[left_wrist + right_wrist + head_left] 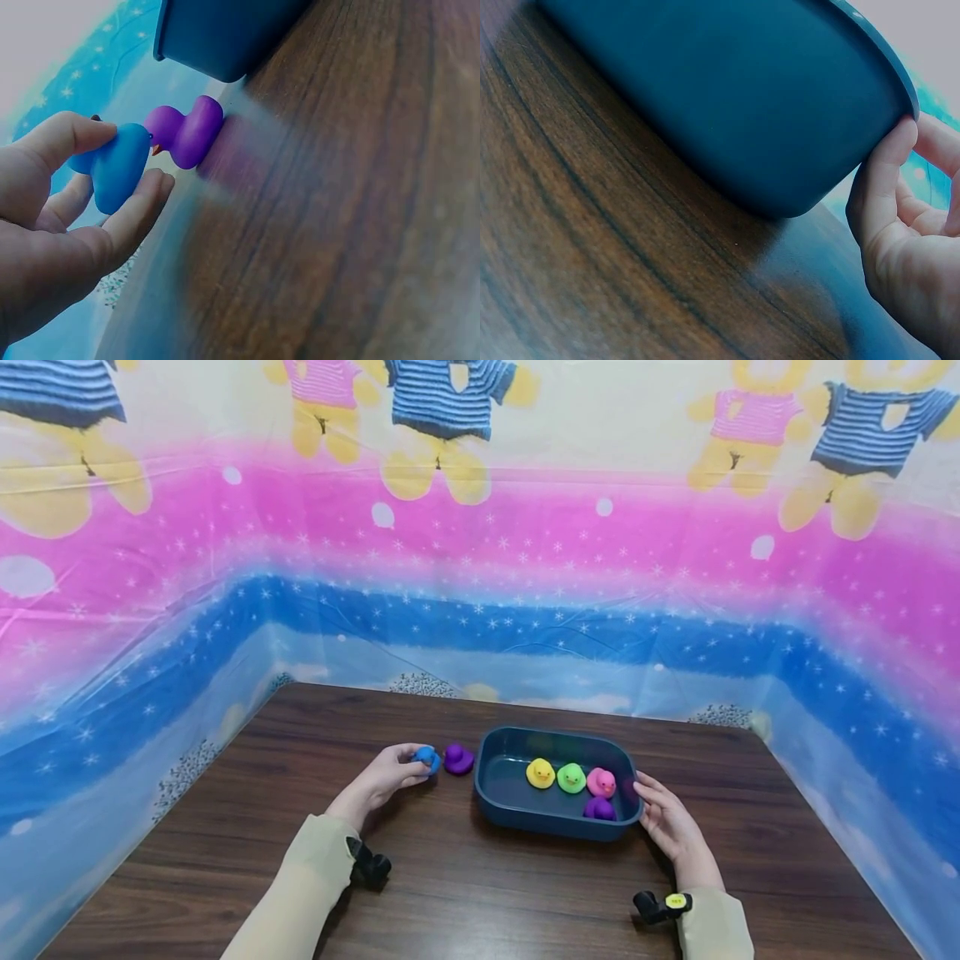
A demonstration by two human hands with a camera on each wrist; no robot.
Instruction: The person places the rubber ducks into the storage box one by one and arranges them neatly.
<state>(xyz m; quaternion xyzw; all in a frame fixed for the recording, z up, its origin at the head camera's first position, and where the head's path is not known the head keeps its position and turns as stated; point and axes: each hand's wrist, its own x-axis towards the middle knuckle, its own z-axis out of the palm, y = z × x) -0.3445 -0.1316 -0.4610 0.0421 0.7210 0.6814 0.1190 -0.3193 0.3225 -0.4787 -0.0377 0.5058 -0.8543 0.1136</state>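
Thumb and fingers of my left hand (pixel 386 777) pinch a small blue toy duck (pixel 427 760) over the left part of the table. The blue duck's rounded body shows between the fingers in the left wrist view. Just right of it a purple toy duck (pixel 458 759) sits on the wood, beside a dark teal tub (pixel 517 820). Inside the tub are a yellow duck (pixel 540 773), a green duck (pixel 572 778), a pink duck (pixel 601 782) and another purple duck (pixel 599 809). My right hand (pixel 675 827) rests its fingertips at the tub's right rim.
A dark brown wooden table (pixel 435 893) lies under everything. Around its back and sides hangs a printed cloth (pixel 525 568) with bears and snowflakes. A black wrist-worn device (pixel 369 864) shows at the left sleeve, another (pixel 660 906) at the right.
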